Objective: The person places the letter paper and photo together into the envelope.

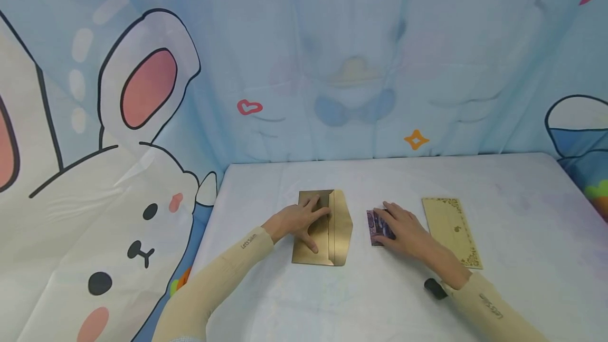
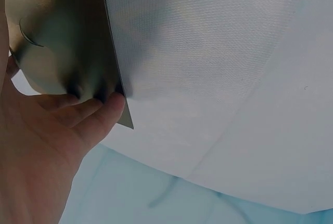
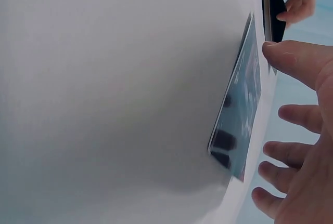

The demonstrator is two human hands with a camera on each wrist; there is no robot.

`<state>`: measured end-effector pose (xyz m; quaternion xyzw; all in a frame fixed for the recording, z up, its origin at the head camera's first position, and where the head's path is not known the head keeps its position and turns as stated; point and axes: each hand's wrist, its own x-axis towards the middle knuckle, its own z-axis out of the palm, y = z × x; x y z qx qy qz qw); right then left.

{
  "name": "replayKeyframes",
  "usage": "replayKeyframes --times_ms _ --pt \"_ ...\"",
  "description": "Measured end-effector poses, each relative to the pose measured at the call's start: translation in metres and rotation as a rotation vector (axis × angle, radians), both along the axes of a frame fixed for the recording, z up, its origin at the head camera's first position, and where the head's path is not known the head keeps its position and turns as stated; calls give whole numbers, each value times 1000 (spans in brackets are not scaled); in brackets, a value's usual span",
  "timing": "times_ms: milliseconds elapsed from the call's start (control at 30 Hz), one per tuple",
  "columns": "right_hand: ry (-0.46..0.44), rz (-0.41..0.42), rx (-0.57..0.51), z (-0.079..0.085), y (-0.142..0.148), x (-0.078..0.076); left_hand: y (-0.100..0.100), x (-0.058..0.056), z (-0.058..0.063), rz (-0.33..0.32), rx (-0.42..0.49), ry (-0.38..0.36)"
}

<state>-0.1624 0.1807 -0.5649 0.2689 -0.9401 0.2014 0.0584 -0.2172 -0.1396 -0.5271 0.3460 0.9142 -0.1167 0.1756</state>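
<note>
Envelope: gold envelope (image 1: 323,239) lies on the table (image 1: 370,294), left of the card (image 1: 380,226); flap (image 1: 344,226) spread out toward the card.
Left hand: left hand (image 1: 298,221) on the envelope, fingers spread wide, tips touching its face; nothing gripped.
Left advice: I'd keep that hand pressing lightly, weight on the body, off the flap crease. Thin stock probably slides or dents if pushed sideways.
Card: purple, glossy, between envelope and yellow sheet (image 1: 453,231), nearer the envelope; partly covered by the right hand (image 1: 406,228).
Right hand: over the card, thumb and fingers wide apart. Right wrist view shows gaps at the tips; no grip seen. Any contact on the far side, can't tell.
Right advice: a thin glossy piece likely resists a straight pinch off cloth. Better to hook one edge with a fingertip, thumb opposite, then close gently so it doesn't bend.
Clearance: yellow sheet sits just beside the right wrist; keep the forearm from dragging it.
Hands count: 2.
Sleeves (image 1: 233,273) count: 2.
Envelope count: 1 gold.
Card count: 1 visible piece; can't tell if stacked.
Yellow sheet count: 1, dark ornament along edges.
Black block (image 1: 435,288) count: 1, by the right cuff.
</note>
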Motion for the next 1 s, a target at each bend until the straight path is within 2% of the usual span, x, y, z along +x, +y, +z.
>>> replayKeyframes --times_ms 467,767,1000 --pt "-159 -130 69 -7 15 -1 0 0 0 21 17 -30" --pt "-161 -150 75 -9 18 -4 0 -1 1 26 16 -35" --pt "-151 -144 22 -7 17 -5 -1 -1 -2 41 23 -55"
